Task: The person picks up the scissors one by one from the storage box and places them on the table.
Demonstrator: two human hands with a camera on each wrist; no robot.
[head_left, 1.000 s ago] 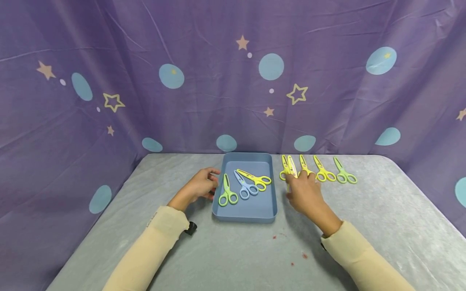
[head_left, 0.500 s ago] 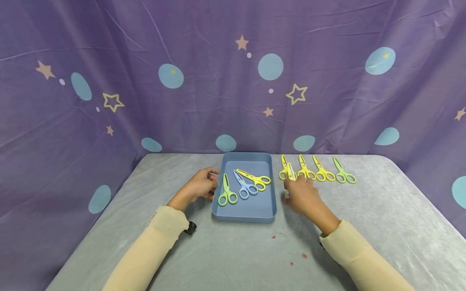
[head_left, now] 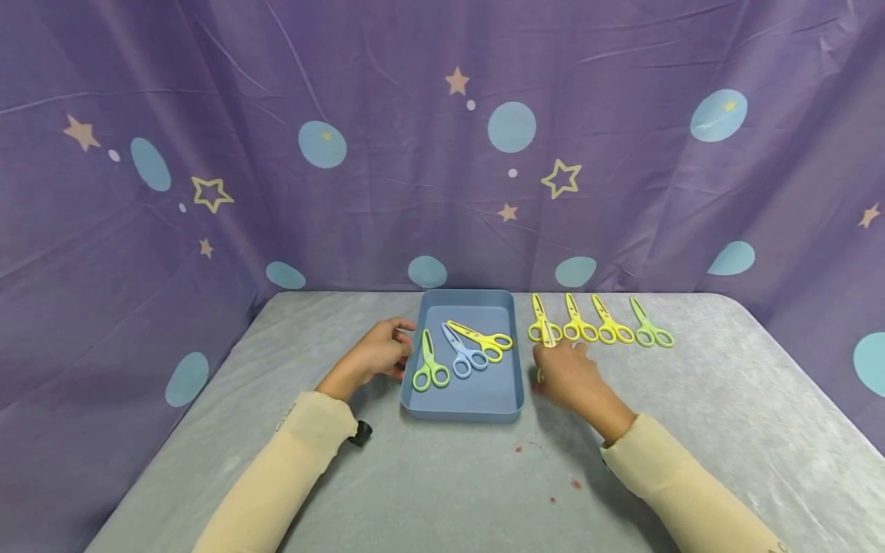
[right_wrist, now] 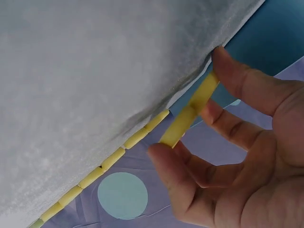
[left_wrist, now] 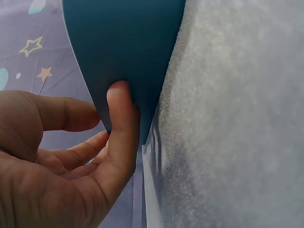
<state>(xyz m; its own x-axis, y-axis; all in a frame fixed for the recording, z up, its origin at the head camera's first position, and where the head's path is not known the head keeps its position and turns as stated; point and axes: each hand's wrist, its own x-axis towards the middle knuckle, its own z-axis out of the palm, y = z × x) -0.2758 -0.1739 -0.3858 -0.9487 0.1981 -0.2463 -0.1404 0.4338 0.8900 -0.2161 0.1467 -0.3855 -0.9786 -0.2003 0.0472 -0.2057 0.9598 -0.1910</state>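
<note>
In the head view my left hand is beside the left wall of the blue tray; the left wrist view shows fingertips touching the tray's outer side. Inside the tray lie green scissors, light blue scissors and yellow scissors. To the right of the tray, my right hand holds another pair of yellow scissors, blades pointing away. The right wrist view shows my thumb and fingers gripping its yellow handle at both ends, close over the table.
Behind my right hand, three yellow scissors and one green pair lie in a row near the back edge of the grey table. A purple patterned curtain hangs behind and at the sides.
My right hand has drawn the held yellow scissors toward the near side and slightly left, away from the row. My left hand and the tray have stayed in place.
</note>
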